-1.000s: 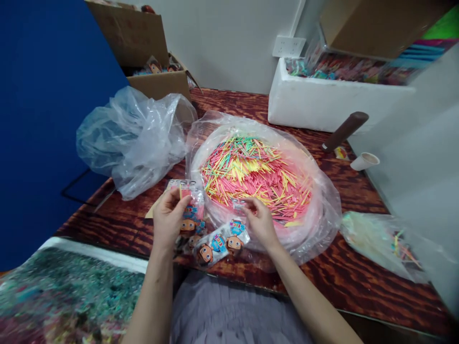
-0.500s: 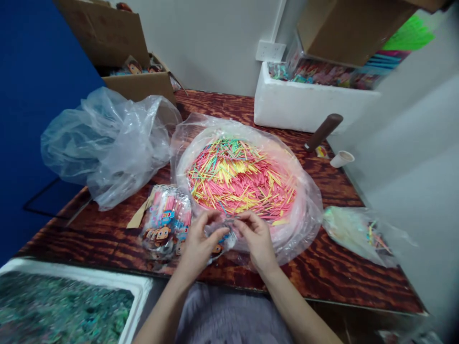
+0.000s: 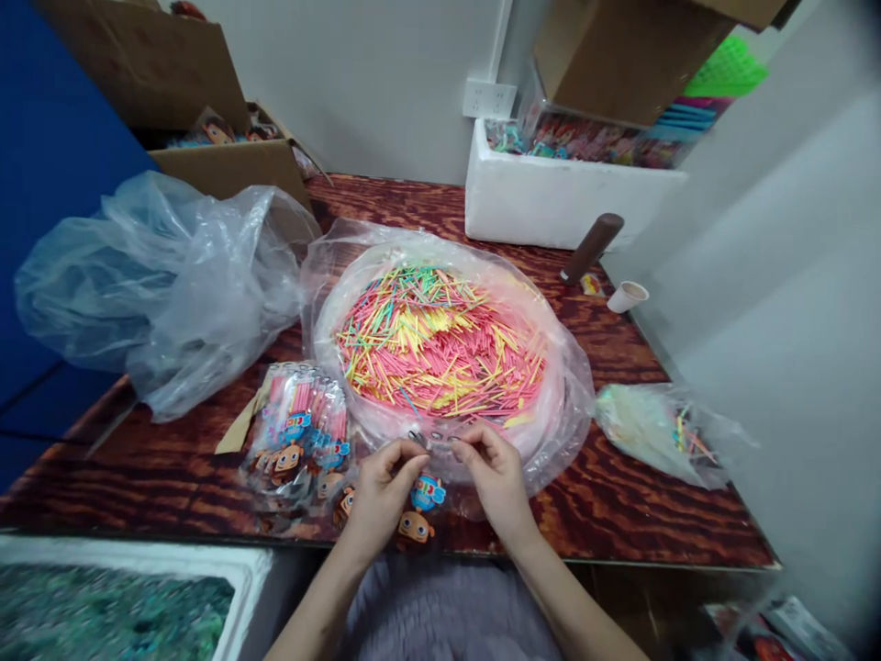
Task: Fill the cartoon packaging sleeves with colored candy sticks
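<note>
My left hand (image 3: 382, 491) and my right hand (image 3: 496, 477) face each other at the near side of the table, thumbs and forefingers closed. Between them they pinch the top edge of a small clear printed bag (image 3: 427, 494), which hangs down with blue lettering and a brown cartoon face showing. Just beyond lies a large clear plastic bag (image 3: 576, 367), spread open around a heap of thin pink, yellow and green sticks (image 3: 447, 344). To the left of my left hand is a pile of similar printed packets (image 3: 299, 431) with pink sticks inside.
A crumpled clear bag (image 3: 206, 285) and a cardboard box (image 3: 234, 170) stand at left. A white foam box (image 3: 571, 197), brown cylinder (image 3: 593, 248) and paper cup (image 3: 628, 296) are at back right. A smaller bag (image 3: 661, 431) lies right. Another foam box (image 3: 254, 583) sits below left.
The small printed bag, bunched between my fingers before, now hangs flatter with its print facing me. My hands are slightly lower, and the whole view has shifted a little.
</note>
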A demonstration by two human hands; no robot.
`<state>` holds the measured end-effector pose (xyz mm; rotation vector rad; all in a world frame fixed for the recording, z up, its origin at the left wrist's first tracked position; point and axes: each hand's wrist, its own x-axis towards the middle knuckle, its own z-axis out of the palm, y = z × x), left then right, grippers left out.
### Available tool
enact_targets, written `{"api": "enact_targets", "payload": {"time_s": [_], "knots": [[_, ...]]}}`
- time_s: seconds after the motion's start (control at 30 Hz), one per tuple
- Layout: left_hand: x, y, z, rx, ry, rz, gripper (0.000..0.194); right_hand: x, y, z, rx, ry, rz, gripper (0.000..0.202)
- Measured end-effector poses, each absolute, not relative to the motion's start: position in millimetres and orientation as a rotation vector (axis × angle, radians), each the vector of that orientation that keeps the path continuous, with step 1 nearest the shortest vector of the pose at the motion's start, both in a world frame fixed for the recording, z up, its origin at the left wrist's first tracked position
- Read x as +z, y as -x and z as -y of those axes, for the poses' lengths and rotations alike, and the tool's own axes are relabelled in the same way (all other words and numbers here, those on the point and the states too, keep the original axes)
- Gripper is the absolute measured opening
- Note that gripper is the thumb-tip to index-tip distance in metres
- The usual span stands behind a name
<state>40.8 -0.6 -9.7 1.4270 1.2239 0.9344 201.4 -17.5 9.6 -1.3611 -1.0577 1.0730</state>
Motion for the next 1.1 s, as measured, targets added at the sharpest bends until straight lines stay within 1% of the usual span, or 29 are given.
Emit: {"api": "enact_targets", "payload": {"time_s": [0.13, 0.2, 0.23, 0.3, 0.4, 0.53, 0.63, 0.77, 0.97, 1.1], "knots": [[-16, -32, -2, 0.972, -1.530, -1.272, 0.019, 8, -217, 17, 1.276, 1.334, 1.327, 0.018], [-15, -27, -4, 0.977, -1.591, -1.284, 0.021, 5, -234, 10, 1.294, 1.352, 1.429, 0.019], [-13, -25, -6, 0.981, -1.607, -1.285, 0.021, 2, -244, 4, 1.238, 1.399, 1.450, 0.018], [-11, -22, -7, 0.989, -1.609, -1.275, 0.022, -4, -264, -9, 0.993, 1.562, 1.481, 0.014], [-10, -22, -8, 1.006, -1.581, -1.252, 0.020, -13, -285, -27, 0.682, 1.789, 1.799, 0.015], [-11, -25, -8, 1.027, -1.483, -1.244, 0.018, -13, -288, -35, 0.498, 2.050, 2.264, 0.018], [-10, -26, -8, 1.063, -1.316, -1.240, 0.018, -6, -286, -36, 0.440, 2.165, 2.371, 0.016], [-7, -28, -8, 1.051, -1.163, -1.248, 0.027, 4, -288, -40, 0.451, 2.217, 2.477, 0.017], [-19, -31, -9, 0.977, -1.266, -1.306, 0.027, 12, -282, -42, 0.526, 2.140, 2.645, 0.016], [-33, -32, -10, 0.936, -1.399, -1.348, 0.026, 6, -272, -40, 0.426, 2.076, 2.754, 0.026]]}}
